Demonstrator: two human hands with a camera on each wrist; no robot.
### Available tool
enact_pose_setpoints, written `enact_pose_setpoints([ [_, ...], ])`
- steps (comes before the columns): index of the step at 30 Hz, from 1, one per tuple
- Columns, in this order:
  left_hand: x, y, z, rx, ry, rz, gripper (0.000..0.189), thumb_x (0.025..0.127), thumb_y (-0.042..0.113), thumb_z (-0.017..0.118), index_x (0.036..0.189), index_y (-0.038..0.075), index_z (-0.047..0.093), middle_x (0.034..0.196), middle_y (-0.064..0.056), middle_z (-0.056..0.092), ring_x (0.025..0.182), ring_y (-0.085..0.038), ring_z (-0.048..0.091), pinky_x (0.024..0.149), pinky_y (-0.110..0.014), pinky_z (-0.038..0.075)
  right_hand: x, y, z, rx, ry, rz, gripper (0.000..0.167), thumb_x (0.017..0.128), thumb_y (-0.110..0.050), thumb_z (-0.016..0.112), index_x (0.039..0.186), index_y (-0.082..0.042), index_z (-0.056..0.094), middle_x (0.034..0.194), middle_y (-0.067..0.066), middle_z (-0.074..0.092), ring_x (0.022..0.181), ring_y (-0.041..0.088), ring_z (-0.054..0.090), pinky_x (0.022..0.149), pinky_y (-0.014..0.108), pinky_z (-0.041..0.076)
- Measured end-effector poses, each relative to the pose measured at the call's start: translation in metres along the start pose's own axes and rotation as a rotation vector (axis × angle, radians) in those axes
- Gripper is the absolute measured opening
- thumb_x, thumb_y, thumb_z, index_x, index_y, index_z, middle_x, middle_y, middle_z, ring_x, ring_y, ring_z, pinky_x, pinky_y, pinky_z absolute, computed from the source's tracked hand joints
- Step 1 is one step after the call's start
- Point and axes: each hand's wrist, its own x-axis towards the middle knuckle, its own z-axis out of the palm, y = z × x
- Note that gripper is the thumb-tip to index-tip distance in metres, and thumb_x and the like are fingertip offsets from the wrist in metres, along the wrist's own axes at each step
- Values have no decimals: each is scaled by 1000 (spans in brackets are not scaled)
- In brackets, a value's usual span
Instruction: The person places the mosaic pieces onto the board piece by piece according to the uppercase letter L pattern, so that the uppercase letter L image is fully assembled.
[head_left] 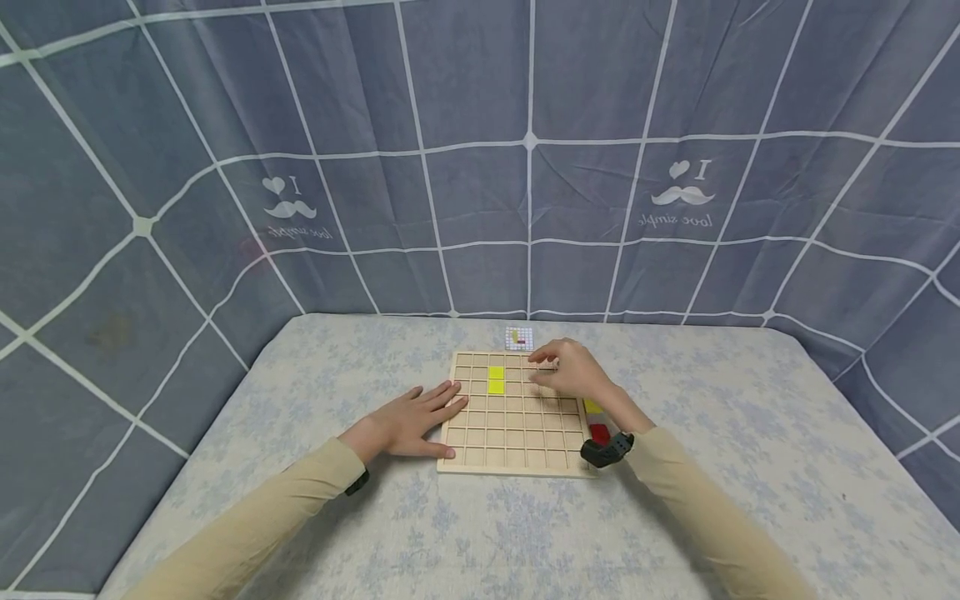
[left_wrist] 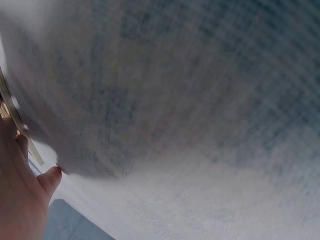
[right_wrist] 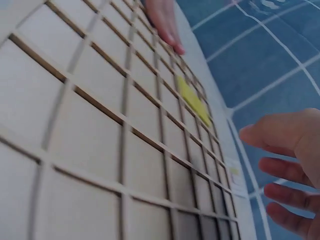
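Observation:
A wooden grid board (head_left: 517,460) lies on the table. Two yellow square tiles (head_left: 497,380) sit in adjoining cells, one behind the other, towards its far left. My left hand (head_left: 412,423) rests with spread fingers at the board's left edge, the fingertips touching the frame; the left wrist view catches only part of this hand (left_wrist: 20,192). Over the board's far right part hovers my right hand (head_left: 576,372), fingers bent loosely. The right wrist view shows a gap between its thumb (right_wrist: 270,132) and fingers, with nothing between them.
Beside the board's right edge, partly behind the right wrist, are a yellow piece (head_left: 592,407) and a red piece (head_left: 600,433). A small printed grid card (head_left: 519,338) lies beyond the far edge. A blue checked curtain (head_left: 480,200) hangs behind the flowered tablecloth (head_left: 495,533).

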Motion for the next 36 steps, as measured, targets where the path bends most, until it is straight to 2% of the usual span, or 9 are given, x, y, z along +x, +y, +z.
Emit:
enact_pose_setpoints([
  [8, -2, 0, 0, -1, 8, 3, 87, 90, 70, 42, 157, 23, 11, 164, -3, 2, 151, -22, 4, 119, -54, 17, -8, 19, -31, -33, 67, 36, 32, 83, -17, 75, 111, -2, 71, 110, 14, 70, 100, 33, 61, 82, 46, 53],
  [13, -2, 0, 1, -4, 15, 8, 87, 90, 69, 42, 157, 23, 11, 164, -4, 3, 151, -23, 5, 119, -54, 18, -20, 33, -42, -43, 63, 59, 31, 83, -16, 74, 111, -2, 71, 109, 14, 71, 99, 31, 61, 81, 46, 53],
  [21, -3, 1, 0, -10, 15, 6, 87, 90, 69, 43, 157, 22, 12, 164, -4, 4, 151, -23, 6, 119, -54, 18, -42, 63, -50, 16, -29, 11, 24, 85, -9, 70, 108, -2, 72, 108, 15, 71, 98, 31, 60, 80, 44, 54],
  [27, -3, 1, 0, -18, 20, 9, 86, 90, 68, 43, 157, 22, 13, 164, -5, 4, 151, -23, 7, 119, -54, 17, -53, 83, -50, 68, -106, 16, 28, 83, -7, 72, 110, -2, 71, 111, 16, 69, 99, 29, 60, 84, 44, 55],
  [32, -3, 1, 0, -18, 20, 11, 86, 90, 68, 44, 156, 22, 13, 164, -5, 5, 151, -23, 7, 119, -54, 18, -57, 93, -47, 68, -143, 32, 29, 81, -8, 74, 110, -5, 71, 111, 13, 70, 103, 28, 62, 83, 38, 55],
  [36, -3, 2, 0, -10, 21, 12, 86, 90, 68, 44, 157, 22, 13, 164, -5, 4, 151, -23, 7, 119, -54, 18, -57, 98, -43, 50, -147, 9, 28, 81, -9, 74, 109, -8, 73, 110, 10, 70, 102, 25, 61, 79, 30, 52],
])
